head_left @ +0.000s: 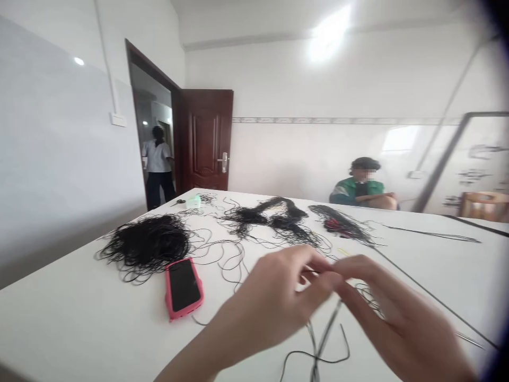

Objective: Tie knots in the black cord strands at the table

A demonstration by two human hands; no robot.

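Observation:
Above the near part of the table, my left hand (274, 289) and my right hand (395, 307) meet with their fingertips pinched together. Both are closed on thin black cord (328, 328), whose strands hang below the fingers and cross over the white tabletop. The exact spot between the fingertips is mostly hidden. A phone in a pink case (185, 287) lies to the left of my left hand. Just behind my hands, loose black cords (238, 217) spread over the table, and a few loops (369, 297) show beside my right hand.
A large heap of black cord (149, 244) sits on the left of the white table (99, 313). Farther back are a pale green item (193, 201) and a bundle with red (338, 227). One person (361, 188) sits beyond the table; another (158, 162) stands past the open door (207, 140).

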